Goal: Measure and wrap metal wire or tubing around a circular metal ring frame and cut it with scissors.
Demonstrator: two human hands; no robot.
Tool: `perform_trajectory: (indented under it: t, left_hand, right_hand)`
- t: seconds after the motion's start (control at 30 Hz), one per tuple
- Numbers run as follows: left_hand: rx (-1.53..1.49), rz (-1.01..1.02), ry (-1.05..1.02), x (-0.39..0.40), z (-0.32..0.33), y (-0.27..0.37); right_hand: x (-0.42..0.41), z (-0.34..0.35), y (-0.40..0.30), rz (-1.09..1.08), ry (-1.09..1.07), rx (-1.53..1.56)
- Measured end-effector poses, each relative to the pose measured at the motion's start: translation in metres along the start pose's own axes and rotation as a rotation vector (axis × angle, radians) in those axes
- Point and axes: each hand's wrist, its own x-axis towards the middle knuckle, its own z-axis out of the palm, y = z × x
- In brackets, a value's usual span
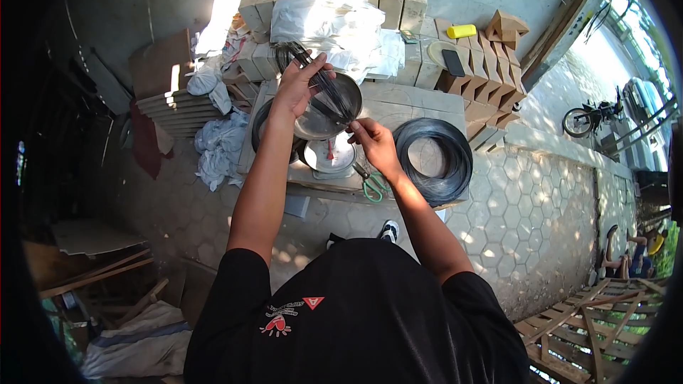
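My left hand (pixel 299 85) grips a bundle of thin dark wire (pixel 332 93) above the metal pan (pixel 352 97) of a weighing scale. The strands slant down to the right, where my right hand (pixel 375 145) pinches at their lower end with thumb and fingertips. Below the pan shows the scale's round white dial (pixel 326 157) with a red pointer. Green-handled scissors (pixel 375 188) lie beside the dial, close under my right wrist. A large coil of dark wire (pixel 447 170) rests flat to the right of my right hand. Part of another dark round object is hidden behind my left forearm.
The low work surface (pixel 389 97) holds these things. Behind it are white plastic sacks (pixel 325 26) on concrete blocks. Folded brown cardboard pieces (pixel 485 69) stand right, with a phone (pixel 453 63) and a yellow object (pixel 461 31). White bundles (pixel 216 138) lie left. A person (pixel 635 261) sits far right.
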Motion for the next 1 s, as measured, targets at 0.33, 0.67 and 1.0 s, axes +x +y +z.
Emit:
perform_trajectory:
  t: [0.33, 0.67, 1.0]
  left_hand:
    - [-0.006, 0.031, -0.139, 0.012, -0.026, 0.001]
    - [0.001, 0.075, -0.080, 0.012, -0.030, 0.000]
    - [0.069, 0.068, -0.061, 0.018, -0.041, 0.007]
  right_hand:
    - [0.004, -0.001, -0.016, 0.075, -0.079, -0.099]
    - [-0.007, -0.001, -0.047, 0.111, -0.291, -0.427]
    - [0.005, -0.026, -0.022, 0.031, 0.155, -0.353]
